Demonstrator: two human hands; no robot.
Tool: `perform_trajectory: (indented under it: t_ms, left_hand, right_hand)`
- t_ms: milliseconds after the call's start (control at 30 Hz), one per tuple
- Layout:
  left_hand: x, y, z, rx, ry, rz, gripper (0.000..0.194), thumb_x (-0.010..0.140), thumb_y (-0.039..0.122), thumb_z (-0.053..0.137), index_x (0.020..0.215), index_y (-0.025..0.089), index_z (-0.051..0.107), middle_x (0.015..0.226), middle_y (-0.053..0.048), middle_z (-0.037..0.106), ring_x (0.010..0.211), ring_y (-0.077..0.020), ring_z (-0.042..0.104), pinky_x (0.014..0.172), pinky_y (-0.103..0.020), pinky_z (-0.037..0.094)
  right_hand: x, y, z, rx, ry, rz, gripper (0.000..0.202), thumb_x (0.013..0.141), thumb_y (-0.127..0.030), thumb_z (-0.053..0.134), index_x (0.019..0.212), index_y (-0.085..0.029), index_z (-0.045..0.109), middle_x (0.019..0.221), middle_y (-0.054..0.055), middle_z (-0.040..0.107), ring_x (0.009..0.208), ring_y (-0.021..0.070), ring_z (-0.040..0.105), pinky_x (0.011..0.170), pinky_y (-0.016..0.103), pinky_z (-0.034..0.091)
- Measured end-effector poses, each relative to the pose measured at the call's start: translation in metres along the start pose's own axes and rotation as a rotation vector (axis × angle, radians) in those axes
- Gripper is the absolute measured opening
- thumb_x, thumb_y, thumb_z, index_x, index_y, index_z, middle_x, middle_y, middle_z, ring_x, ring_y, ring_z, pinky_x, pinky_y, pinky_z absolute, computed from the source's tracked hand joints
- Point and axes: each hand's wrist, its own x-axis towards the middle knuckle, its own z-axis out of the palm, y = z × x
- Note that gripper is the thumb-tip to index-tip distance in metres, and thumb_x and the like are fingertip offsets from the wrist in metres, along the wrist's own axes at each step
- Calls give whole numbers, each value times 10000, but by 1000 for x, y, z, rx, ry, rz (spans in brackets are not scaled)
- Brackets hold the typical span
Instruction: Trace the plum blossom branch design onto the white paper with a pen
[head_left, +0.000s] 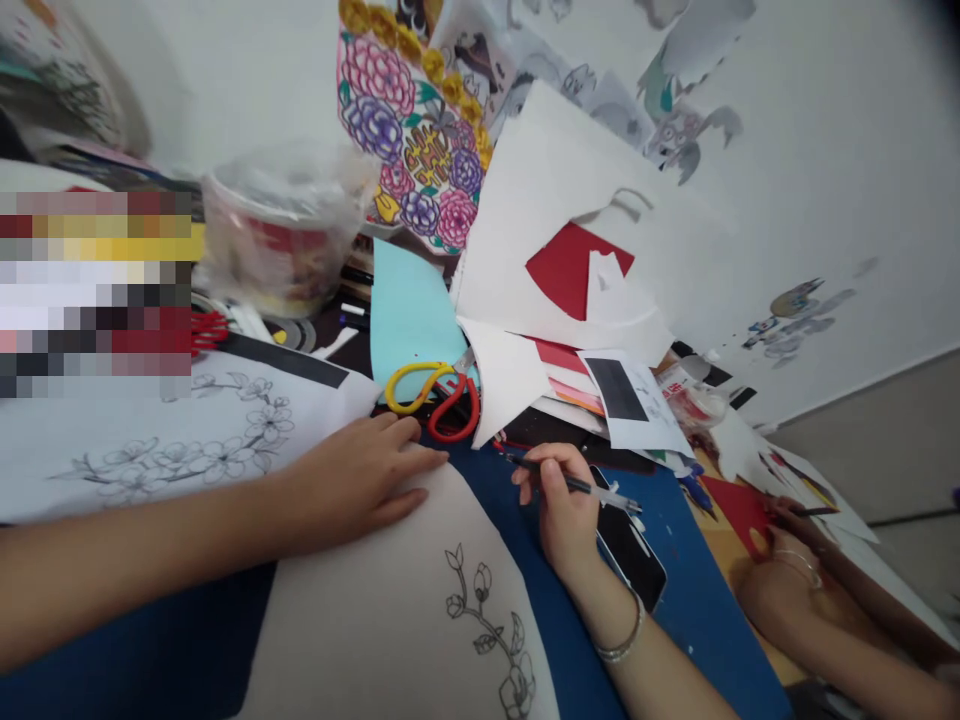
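My left hand (367, 475) lies flat, fingers apart, on a pale curved sheet (360, 620) that bears a line drawing of a flowering branch (487, 610) near its right edge. Right of the sheet, my right hand (562, 500) is closed around a black pen with a clear barrel (592, 490), its tip pointing left, above the blue mat (517, 500). Beneath and beside that hand is a phone (637, 560). Another sheet with drawn blossoms (187, 450) lies to the left, partly behind my left forearm.
Scissors with yellow and red handles (454, 410) lie beyond my hands, by light blue paper (409, 310). Farther back are a plastic-wrapped tub (281, 235), white sheets (517, 190) and a floral picture (412, 130). At right, another person's hands (780, 540) hold red paper (739, 510).
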Motion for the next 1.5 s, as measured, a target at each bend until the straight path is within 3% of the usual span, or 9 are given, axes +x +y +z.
perform_trajectory:
  t_ms: [100, 267, 400, 533, 767, 1000, 1133, 1333, 1500]
  left_hand:
    - [-1, 1, 0, 29, 6, 3, 351, 869, 336, 482, 1203, 272, 567, 1018, -101, 561, 913, -275, 544, 787, -443, 460]
    - [-4, 5, -4, 72, 7, -5, 354, 863, 352, 497, 1203, 278, 561, 991, -86, 566, 906, -258, 545, 782, -411, 460]
    - [-4, 8, -5, 85, 8, -9, 351, 856, 367, 507, 1186, 268, 572, 1000, -92, 568, 890, -260, 545, 770, -412, 458]
    - [-3, 9, -6, 95, 9, -6, 344, 850, 363, 516, 1173, 261, 582, 987, -95, 573, 862, -259, 547, 760, -418, 458]
    - [-3, 9, -10, 111, -4, 2, 355, 857, 369, 497, 1184, 256, 577, 995, -97, 578, 863, -250, 553, 758, -407, 464]
    - [-1, 4, -5, 81, 5, 21, 334, 878, 351, 464, 1176, 249, 576, 1007, -103, 563, 911, -267, 546, 789, -435, 461]
    - [0, 1, -1, 85, 8, 26, 326, 881, 357, 454, 1170, 262, 573, 996, -95, 556, 898, -261, 535, 794, -440, 453]
    - [1, 3, 0, 98, -1, 22, 309, 885, 353, 447, 1147, 262, 582, 1011, -103, 553, 895, -269, 534, 788, -448, 450]
    - [0, 2, -1, 100, 1, 30, 319, 887, 363, 438, 1148, 257, 587, 985, -105, 557, 858, -271, 538, 764, -451, 449]
  right_hand:
    - [-1, 1, -3, -8, -44, -37, 103, 860, -317, 642, 866, -214, 637, 744, -6, 643, 536, 104, 551, 529, 238, 443]
    - [-5, 4, 0, 76, -145, 5, 196, 878, -302, 635, 711, -211, 585, 549, -54, 555, 434, 79, 481, 451, 196, 408]
    - [-6, -3, 7, 45, -301, -9, 79, 833, -296, 689, 823, -220, 668, 711, 7, 644, 530, 112, 587, 471, 214, 473]
    - [-5, -12, 11, -1, -382, -58, 77, 782, -280, 738, 788, -212, 703, 733, 35, 666, 559, 142, 634, 474, 236, 518]
    - [-10, -11, 13, 18, -333, 40, 146, 762, -274, 744, 691, -200, 639, 621, -4, 641, 389, 104, 556, 356, 210, 435]
    - [-15, -7, 16, -154, -377, 60, 394, 852, -368, 613, 530, -199, 460, 497, -42, 481, 390, 82, 417, 355, 207, 289]
    - [-16, -5, 16, -241, -428, -9, 403, 873, -282, 539, 520, -213, 357, 468, -54, 418, 400, 87, 380, 391, 227, 276]
    - [-15, -7, 19, -361, -481, -179, 355, 836, -202, 498, 517, -219, 342, 463, -48, 420, 415, 93, 383, 416, 239, 296]
    - [-15, -6, 19, -346, -498, -165, 364, 854, -216, 493, 520, -223, 347, 472, -44, 435, 423, 96, 372, 415, 247, 304]
